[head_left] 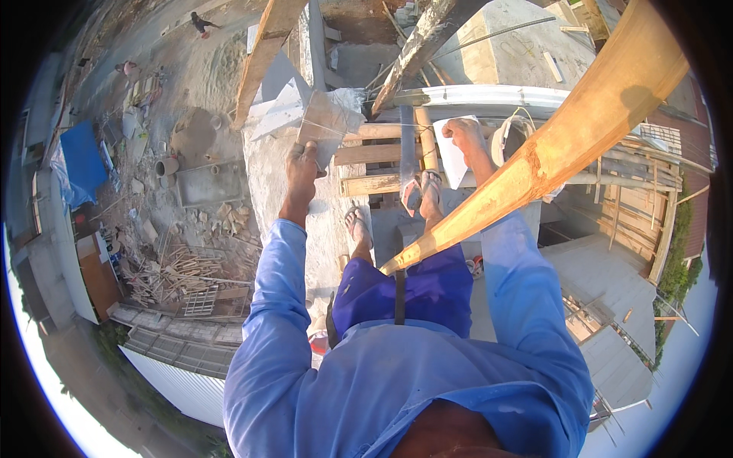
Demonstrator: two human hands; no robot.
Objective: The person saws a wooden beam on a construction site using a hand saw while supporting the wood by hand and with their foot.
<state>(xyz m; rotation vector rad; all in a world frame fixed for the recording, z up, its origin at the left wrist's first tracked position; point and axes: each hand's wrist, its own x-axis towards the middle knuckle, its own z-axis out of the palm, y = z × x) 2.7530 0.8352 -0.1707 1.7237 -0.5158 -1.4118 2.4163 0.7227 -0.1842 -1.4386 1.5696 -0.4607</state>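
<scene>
- Pinching a brownish panel (331, 122) by its near edge with the left hand (304, 164), over the far end of the concrete ledge (324, 229), presumably steadying it.
- Curling the right hand (464, 136) at a white sheet (453, 164) beyond the ledge's right edge, perhaps for support; leaving unclear whether pinching it.

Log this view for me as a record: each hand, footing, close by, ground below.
Left hand: at lower edge of grey-brown flat piece; grip unclear
Right hand: fingers curled, over white panel; contact unclear
Footing: left foot on pale ledge
Close by: wooden pole, crossing before right forearm
Ground below: blue tarp, wood pile
</scene>
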